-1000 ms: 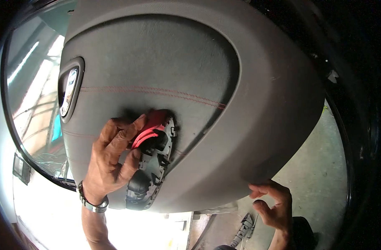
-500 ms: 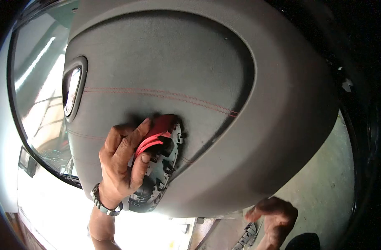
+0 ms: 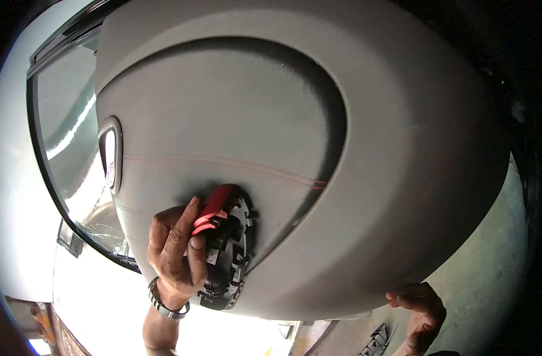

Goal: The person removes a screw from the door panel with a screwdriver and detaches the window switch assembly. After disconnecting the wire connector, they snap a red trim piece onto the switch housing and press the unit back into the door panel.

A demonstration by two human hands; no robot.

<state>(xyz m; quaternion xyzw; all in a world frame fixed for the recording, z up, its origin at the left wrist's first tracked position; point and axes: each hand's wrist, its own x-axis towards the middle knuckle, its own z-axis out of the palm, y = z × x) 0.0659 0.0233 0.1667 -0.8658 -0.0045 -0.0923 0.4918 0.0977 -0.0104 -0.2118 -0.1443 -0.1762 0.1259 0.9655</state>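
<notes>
My left hand [image 3: 179,246], with a banded watch at the wrist, grips a red curved trim piece [image 3: 216,207] between thumb and fingers. The red piece sits at the upper end of a black and grey clipped recess [image 3: 238,249] in the grey door panel [image 3: 223,101]. Where the hidden fingers touch behind it cannot be seen. Low on the right, beside the panel's lower edge, my right hand [image 3: 422,311] is raised with curled fingers and thumb apart, holding nothing visible.
A chrome door handle [image 3: 110,157] sits on the panel's left, with window glass [image 3: 66,113] beyond. Below the panel lies a black ribbed part [image 3: 376,340]. Greenish floor [image 3: 478,285] shows at the right.
The view has shifted, so the panel appears lower. My left hand still holds the red piece, which now looks more tilted. My right hand appears farther right.
</notes>
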